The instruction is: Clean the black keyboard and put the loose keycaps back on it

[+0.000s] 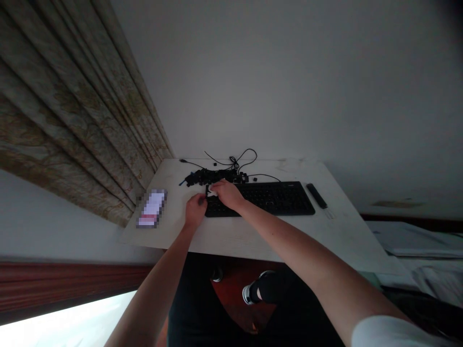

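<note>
A black keyboard [285,198] lies on the white table. At its left end, my left hand [196,210] is closed on the edge. My right hand [228,193] reaches over the upper left corner, its fingers closed on a white tissue [212,191] pressed down against the keyboard. Just behind the keyboard is a heap of loose black keycaps [213,176], partly covered by my right hand. A thin blue piece [182,182] sticks out at the heap's left end.
A phone [152,208] with a blurred screen lies left. Right of the keyboard is a black-handled tool [316,195] with thin wire ends. A black cable [249,152] coils by the wall. A curtain [108,96] hangs at the table's left.
</note>
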The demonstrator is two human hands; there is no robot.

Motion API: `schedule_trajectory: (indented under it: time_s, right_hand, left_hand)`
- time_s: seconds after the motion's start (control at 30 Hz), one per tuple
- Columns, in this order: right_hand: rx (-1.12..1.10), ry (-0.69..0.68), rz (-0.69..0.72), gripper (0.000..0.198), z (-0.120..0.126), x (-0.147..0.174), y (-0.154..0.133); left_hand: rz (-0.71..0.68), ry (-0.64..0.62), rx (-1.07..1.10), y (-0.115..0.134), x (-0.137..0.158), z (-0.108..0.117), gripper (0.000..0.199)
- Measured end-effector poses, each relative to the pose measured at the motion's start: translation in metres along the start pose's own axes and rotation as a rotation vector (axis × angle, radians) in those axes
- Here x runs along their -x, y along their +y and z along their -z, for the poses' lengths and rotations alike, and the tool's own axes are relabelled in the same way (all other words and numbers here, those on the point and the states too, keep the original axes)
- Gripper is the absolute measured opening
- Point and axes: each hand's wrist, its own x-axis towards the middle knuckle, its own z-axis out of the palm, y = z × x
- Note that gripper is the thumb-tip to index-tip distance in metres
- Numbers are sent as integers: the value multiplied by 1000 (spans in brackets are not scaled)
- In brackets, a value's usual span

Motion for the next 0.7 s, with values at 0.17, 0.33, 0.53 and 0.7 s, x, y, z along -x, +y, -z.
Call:
schedule_trajectory:
  time_s: [0.17, 0.33, 0.53, 0.7]
  right_hand:
    - [98, -47, 19, 24, -13, -21, -23]
    - [171, -72, 59, 30, -6, 1, 0]
    - [177, -87, 4, 31, 12, 30, 28]
    - [121, -44, -5, 32, 9, 13, 11]
  left_hand:
    - [34, 32, -8, 0, 1, 3, 15]
    - [15, 25, 18, -1, 0, 2, 15]
    - [1, -13, 47, -3, -1, 0, 18]
    - [-43, -11, 32, -3, -2, -2, 23]
